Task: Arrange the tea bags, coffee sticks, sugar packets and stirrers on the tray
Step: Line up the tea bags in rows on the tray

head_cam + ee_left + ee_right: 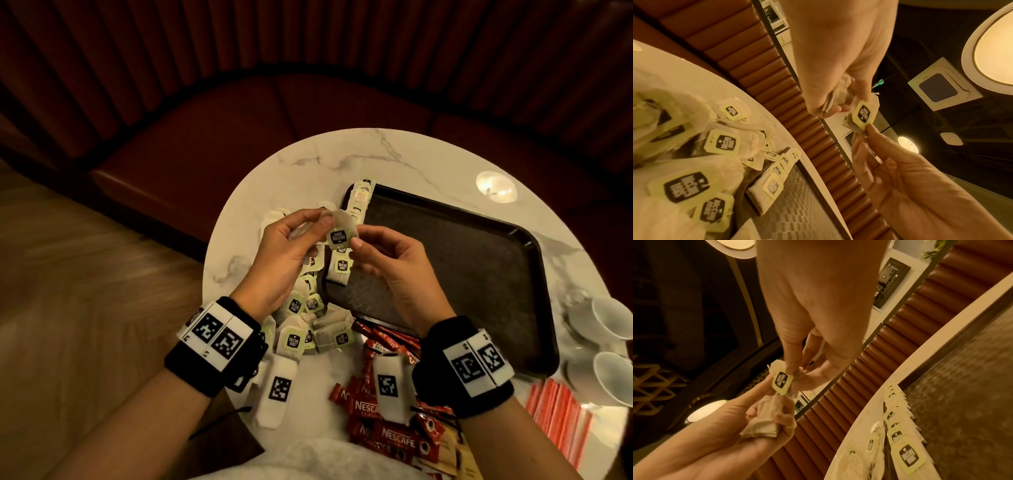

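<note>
Fingers and thumb of the right hand (394,270) pinch a tea bag (340,232) by its lower edge, held up above the table, while the left hand (284,253) curls around other tea bags (764,421) and touches the top of the same one. Below, a row of tea bags (356,219) lies along the left edge of the dark tray (479,267), a loose pile of tea bags (305,325) sits on the marble table (394,161) left of it, and red coffee sticks (387,421) lie nearer the person.

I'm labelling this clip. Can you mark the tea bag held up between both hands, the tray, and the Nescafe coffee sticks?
held tea bag (338,237), head view, on its green paper tag.
tray (472,260), head view, on its bare dark floor.
Nescafe coffee sticks (399,434), head view, on a red stick's lettering.
</note>
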